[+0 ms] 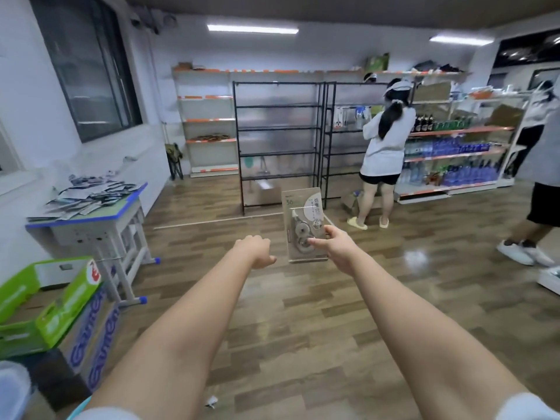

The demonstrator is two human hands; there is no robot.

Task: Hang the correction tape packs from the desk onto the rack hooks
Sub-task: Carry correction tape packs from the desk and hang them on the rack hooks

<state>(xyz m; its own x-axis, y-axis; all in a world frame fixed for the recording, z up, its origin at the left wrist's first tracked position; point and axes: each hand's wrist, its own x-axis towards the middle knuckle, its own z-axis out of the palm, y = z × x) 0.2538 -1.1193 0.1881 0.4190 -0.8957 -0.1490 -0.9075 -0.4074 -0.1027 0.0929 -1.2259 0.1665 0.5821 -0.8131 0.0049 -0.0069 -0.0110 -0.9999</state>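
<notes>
Correction tape pack: upright in my right hand, carried out in front of me over the wood floor, card face toward me. My thumb and fingers pinch its lower right part, across the clear blister that holds the dispenser. I cannot make out the hang hole at the top edge.

Handling, as I judge it: light, a flat card backing with a thin plastic bubble. The card should be stiff enough to stay upright from a low pinch, but the blister looks smooth and may slip or dent if squeezed. A hold on the card's side edges, leaving the top free for the hook, seems better for hanging.

Left hand: fingers loosely curled, holding nothing, just beside the pack but apart from it.

Desk: to my left, well apart, still heaped with more packs.

Black wire rack: ahead, beyond the pack; its hooks are too small to tell from here.

A person stands at the bottle shelves to the right.
</notes>
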